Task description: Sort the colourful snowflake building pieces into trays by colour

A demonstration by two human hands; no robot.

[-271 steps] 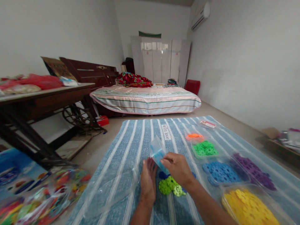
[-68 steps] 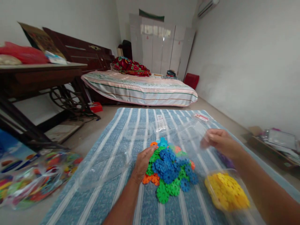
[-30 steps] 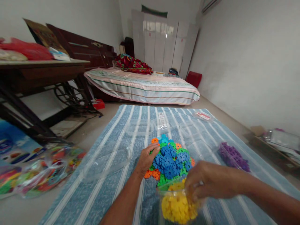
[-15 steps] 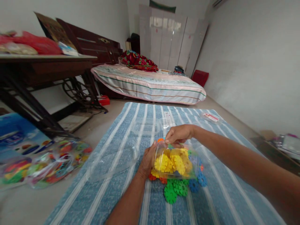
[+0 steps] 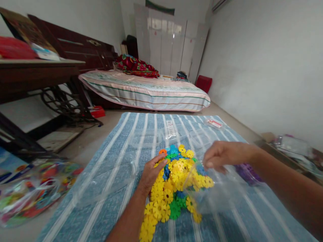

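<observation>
The right hand [image 5: 222, 155] pinches the upper edge of a clear plastic bag [image 5: 214, 193] between thumb and fingers, the bag hanging slack with a few yellow pieces at its mouth. The left hand [image 5: 151, 173] lies open and flat, holding nothing, with its fingertips against the 9 o'clock side of a pile of flower-shaped pieces [image 5: 171, 188] in yellow, blue, green and orange. The pile sits near the middle of a blue striped mat [image 5: 141, 134] on the floor. At 12 o'clock from the pile the mat stretches bare up to a small white label [image 5: 170, 127], and its far edge stops short of the bed [image 5: 143, 90]. At 9 o'clock a crumpled clear bag [image 5: 106, 181] lies on the mat, and beyond the mat's left edge is a bag of mixed pieces [image 5: 32, 191]. At 3 o'clock a bag of purple pieces [image 5: 247, 173] lies close behind the right wrist; the mat runs on to its right edge beyond. Half a second earlier the yellow pieces filled the bag held over the heap; now most of them lie spread on top of the pile, and the right hand has pulled away toward 3 o'clock with the nearly empty bag.
</observation>
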